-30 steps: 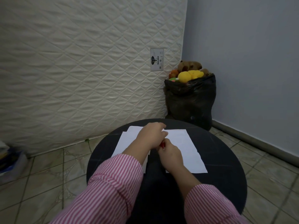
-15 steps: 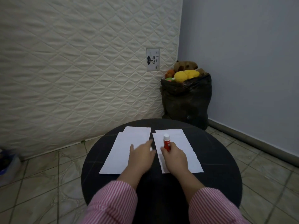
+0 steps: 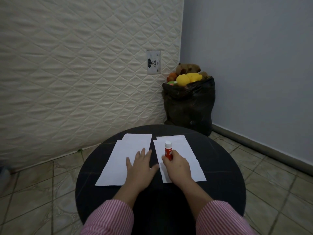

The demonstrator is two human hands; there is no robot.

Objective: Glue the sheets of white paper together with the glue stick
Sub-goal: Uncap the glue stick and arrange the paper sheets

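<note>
Two groups of white paper lie side by side on the round black table (image 3: 220,175). The left sheets (image 3: 122,156) overlap each other, and my left hand (image 3: 140,168) rests flat on their near right part with fingers spread. The right sheet (image 3: 184,150) lies beneath my right hand (image 3: 177,167), which grips a red glue stick (image 3: 168,150) by its lower end. The stick stands upright on this sheet with its white cap on top.
A quilted cream mattress (image 3: 84,65) leans against the wall behind the table. A black bag (image 3: 189,106) full of plush toys stands in the corner at the back right. Tiled floor surrounds the table.
My left hand has moved from the glue stick to the left sheets and spread flat. The glue stick now stands in plain view in my right hand. The camera shifted slightly.
</note>
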